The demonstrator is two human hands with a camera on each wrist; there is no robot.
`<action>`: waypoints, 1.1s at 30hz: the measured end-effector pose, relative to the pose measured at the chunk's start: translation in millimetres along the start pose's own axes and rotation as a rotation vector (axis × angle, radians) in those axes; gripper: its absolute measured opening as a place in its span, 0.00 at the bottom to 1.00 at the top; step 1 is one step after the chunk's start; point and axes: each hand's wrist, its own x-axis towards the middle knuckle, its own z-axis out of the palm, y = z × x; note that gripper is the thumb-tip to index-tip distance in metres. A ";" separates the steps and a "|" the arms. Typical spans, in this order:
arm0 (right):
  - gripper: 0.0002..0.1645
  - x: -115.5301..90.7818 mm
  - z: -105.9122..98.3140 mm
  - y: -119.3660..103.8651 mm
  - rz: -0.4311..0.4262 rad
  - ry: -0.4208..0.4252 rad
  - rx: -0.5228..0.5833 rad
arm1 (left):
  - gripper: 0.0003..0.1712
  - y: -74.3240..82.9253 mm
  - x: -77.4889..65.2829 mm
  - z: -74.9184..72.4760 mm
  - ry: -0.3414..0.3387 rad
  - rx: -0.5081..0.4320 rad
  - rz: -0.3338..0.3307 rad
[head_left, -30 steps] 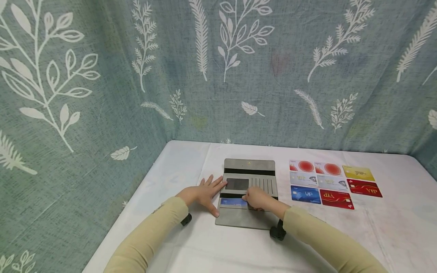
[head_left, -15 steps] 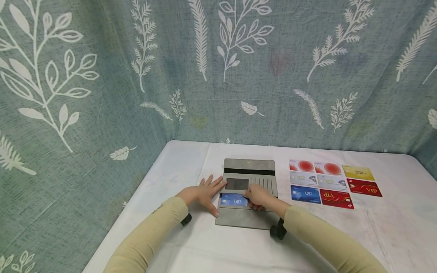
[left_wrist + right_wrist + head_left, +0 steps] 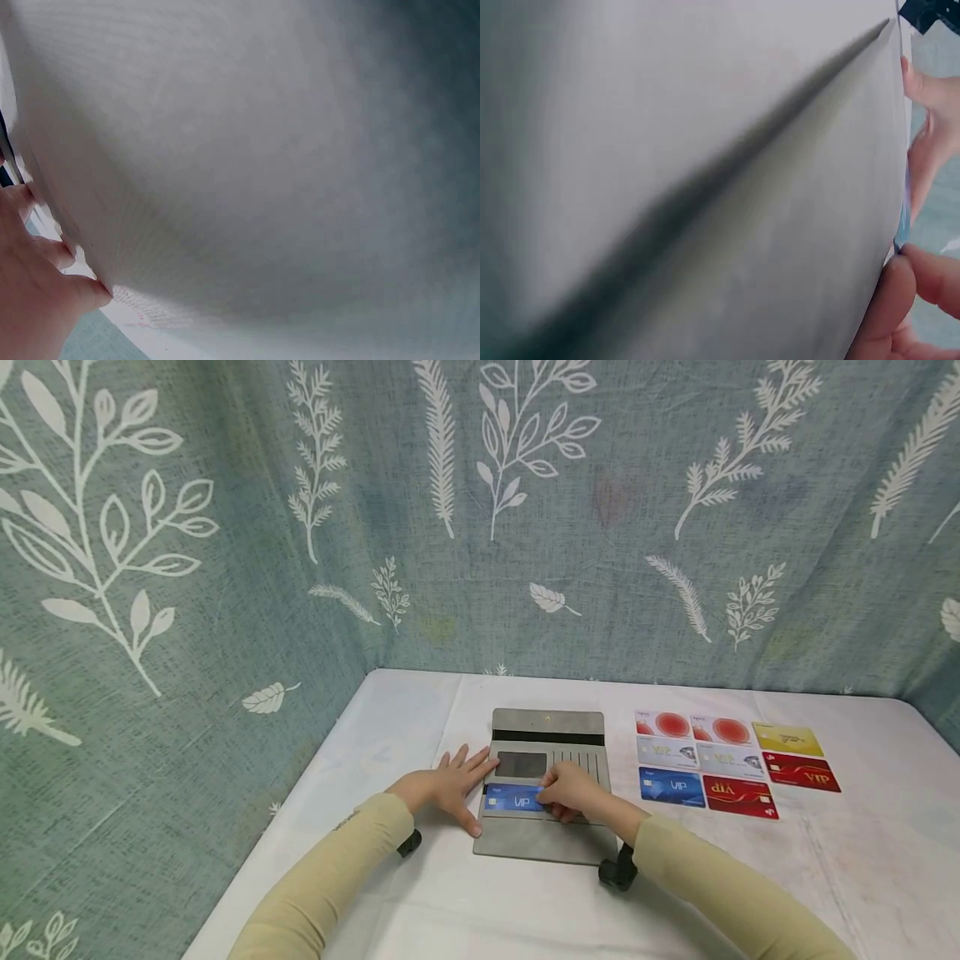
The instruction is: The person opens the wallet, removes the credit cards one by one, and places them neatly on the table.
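A grey wallet lies unfolded on the white table. At its left edge my left hand rests with fingers spread, fingertips on the wallet's border; part of this hand shows in the left wrist view. A blue VIP card lies across the wallet's lower pocket, its printing in sight. My right hand pinches the card's right end between thumb and forefinger, its other fingers curled beneath. In the right wrist view, the fingertips of the right hand meet at the card's blue edge.
Right of the wallet several cards lie in rows: two white ones with red circles, two silver VIP cards, a blue VIP card, two red VIP cards and a yellow card. A patterned curtain hangs behind the table.
The blue card has slid up from the lower pocket, its VIP lettering now fully showing. My right hand has shifted slightly, its forefinger and thumb at the card's end. The left hand stays still.
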 end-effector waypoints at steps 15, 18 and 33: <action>0.05 0.4 3.0 0.2 0.024 0.041 0.165 | 0.68 0.8 1.0 0.8 -0.011 -0.001 -0.016; 0.05 1.4 2.7 -0.1 0.024 0.044 0.186 | 0.68 0.4 1.3 0.3 -0.011 0.002 -0.011; 0.08 7.5 -0.2 1.6 0.053 0.059 0.345 | 0.68 1.4 1.7 0.6 -0.012 0.003 -0.016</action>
